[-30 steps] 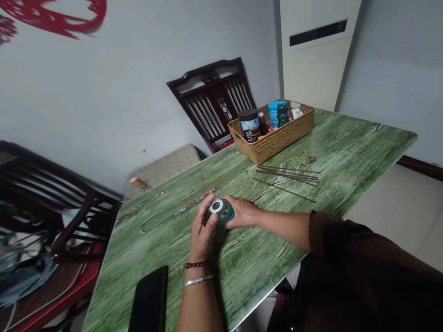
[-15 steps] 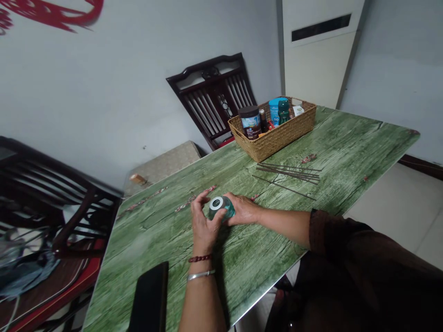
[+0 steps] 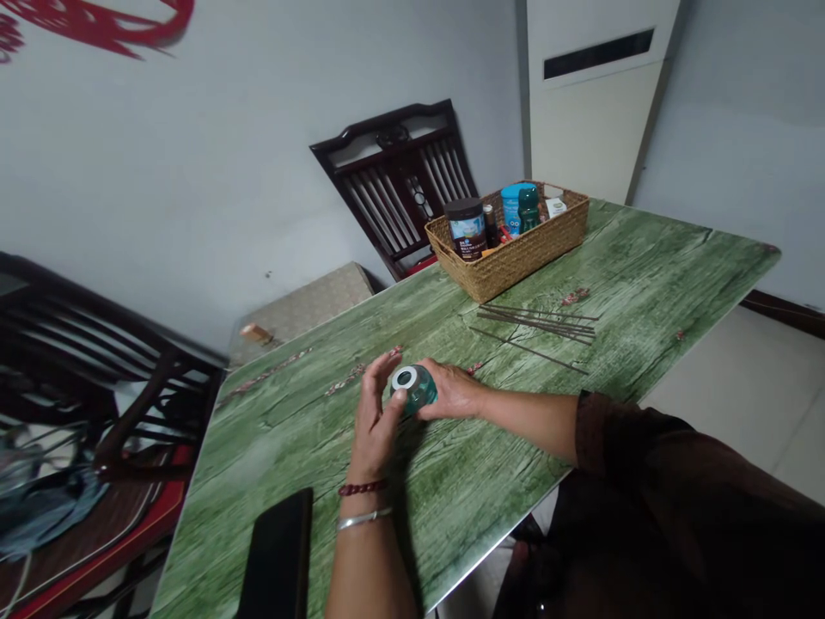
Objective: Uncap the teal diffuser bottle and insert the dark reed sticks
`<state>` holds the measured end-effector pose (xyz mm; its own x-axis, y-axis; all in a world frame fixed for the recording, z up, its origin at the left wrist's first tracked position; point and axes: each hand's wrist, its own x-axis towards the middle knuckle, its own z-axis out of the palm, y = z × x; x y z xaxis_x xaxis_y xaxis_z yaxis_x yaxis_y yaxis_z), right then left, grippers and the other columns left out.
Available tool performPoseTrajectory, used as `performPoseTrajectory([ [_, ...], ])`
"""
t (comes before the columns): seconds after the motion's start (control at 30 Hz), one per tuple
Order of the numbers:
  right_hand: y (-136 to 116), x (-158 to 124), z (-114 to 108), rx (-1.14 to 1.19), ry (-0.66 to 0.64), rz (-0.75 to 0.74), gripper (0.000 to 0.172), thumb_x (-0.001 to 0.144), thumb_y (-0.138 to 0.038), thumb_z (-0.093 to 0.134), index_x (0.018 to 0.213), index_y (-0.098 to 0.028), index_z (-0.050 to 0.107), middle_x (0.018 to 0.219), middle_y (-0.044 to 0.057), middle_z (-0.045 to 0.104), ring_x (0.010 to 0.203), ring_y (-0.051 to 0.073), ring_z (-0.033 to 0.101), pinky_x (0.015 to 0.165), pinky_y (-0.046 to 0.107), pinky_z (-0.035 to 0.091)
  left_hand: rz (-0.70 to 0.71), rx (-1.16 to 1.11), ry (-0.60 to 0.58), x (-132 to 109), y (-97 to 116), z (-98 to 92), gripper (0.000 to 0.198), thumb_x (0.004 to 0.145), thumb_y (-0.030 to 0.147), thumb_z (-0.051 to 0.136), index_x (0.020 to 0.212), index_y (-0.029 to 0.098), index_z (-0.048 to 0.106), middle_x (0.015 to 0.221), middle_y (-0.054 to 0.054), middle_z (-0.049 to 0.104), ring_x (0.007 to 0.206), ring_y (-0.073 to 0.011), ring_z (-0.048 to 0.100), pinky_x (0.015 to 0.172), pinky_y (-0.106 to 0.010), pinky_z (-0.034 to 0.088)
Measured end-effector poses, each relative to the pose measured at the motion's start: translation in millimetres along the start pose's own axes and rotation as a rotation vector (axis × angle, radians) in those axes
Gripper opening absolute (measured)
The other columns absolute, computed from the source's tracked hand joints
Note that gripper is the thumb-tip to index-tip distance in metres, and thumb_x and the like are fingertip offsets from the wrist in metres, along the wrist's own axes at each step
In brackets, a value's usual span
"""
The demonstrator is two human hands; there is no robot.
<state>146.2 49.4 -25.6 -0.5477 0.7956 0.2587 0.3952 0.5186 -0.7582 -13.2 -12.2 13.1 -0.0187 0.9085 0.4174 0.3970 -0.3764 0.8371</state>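
The bottle (image 3: 424, 391) seems in work at its ring (image 3: 413, 376).
It is over the counter (image 3: 490, 464): the right hand (image 3: 456, 392) wraps around it, the left hand (image 3: 375, 413) is spread, its thumb (image 3: 399, 398) at the ring. The next move asks, I think, a steady right hold.

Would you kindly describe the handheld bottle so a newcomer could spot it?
On the green table, find the left hand and right hand. Between them is the bottle; unlike the dark sticks nearby, it is teal with a pale-ringed mouth.
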Motion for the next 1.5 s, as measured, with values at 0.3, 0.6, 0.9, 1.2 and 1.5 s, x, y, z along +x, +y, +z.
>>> performPoseTrajectory([
  [0.3,-1.1,-0.5,-1.1,0.034,-0.001,0.000,0.065,0.067,-0.033,0.083,0.122,-0.023,0.050,0.106,0.004,0.069,0.095,0.025,0.068,0.077,0.032,0.048,0.045,0.255,0.211,1.7,-1.9,4.8,0.054,0.077,0.042,0.079,0.125,0.026,0.059,0.108,-0.005,0.067,0.101,-0.0244,0.065,0.098,-0.042,0.049],
  [0.6,2.4,0.9,1.6,0.029,-0.009,-0.033,0.066,0.068,-0.040,0.083,0.122,-0.022,0.048,0.109,0.006,0.068,0.096,0.026,0.068,0.077,0.032,0.048,0.103,0.265,0.160,3.5,-2.1,7.5,0.065,0.076,0.048,0.079,0.133,0.025,0.058,0.123,-0.010,0.063,0.116,-0.0296,0.060,0.105,-0.047,0.043],
  [0.9,-1.9,2.3,-2.1,-0.012,-0.023,0.002,0.063,0.068,-0.037,0.083,0.121,-0.022,0.050,0.105,0.005,0.069,0.095,0.027,0.068,0.077,0.033,0.048,0.096,0.295,0.107,6.0,-1.1,1.5,0.044,0.080,0.042,0.075,0.118,0.025,0.062,0.111,-0.006,0.066,0.103,-0.0255,0.063,0.099,-0.043,0.046],
  [1.2,-4.3,1.0,-6.1,0.237,0.058,0.046,0.099,0.054,-0.039,0.094,0.137,-0.021,0.044,0.133,0.013,0.060,0.124,0.028,0.059,0.104,0.042,0.045,-0.375,-0.299,0.368,0.3,14.8,-8.1,0.063,0.058,0.064,0.086,0.097,0.023,0.059,0.094,-0.001,0.061,0.089,-0.0180,0.063,0.081,-0.036,0.054],
  [1.5,-22.5,-5.5,-99.2,0.697,0.241,0.151,0.062,0.077,-0.081,0.061,0.064,-0.023,0.042,0.059,-0.007,0.037,0.054,0.010,0.040,0.058,0.025,0.041,-0.654,-0.803,0.336,-67.8,28.6,-31.8,0.068,0.053,0.067,0.089,0.067,0.020,0.042,0.054,0.012,0.029,0.043,-0.0025,0.026,0.042,-0.017,0.032],
])
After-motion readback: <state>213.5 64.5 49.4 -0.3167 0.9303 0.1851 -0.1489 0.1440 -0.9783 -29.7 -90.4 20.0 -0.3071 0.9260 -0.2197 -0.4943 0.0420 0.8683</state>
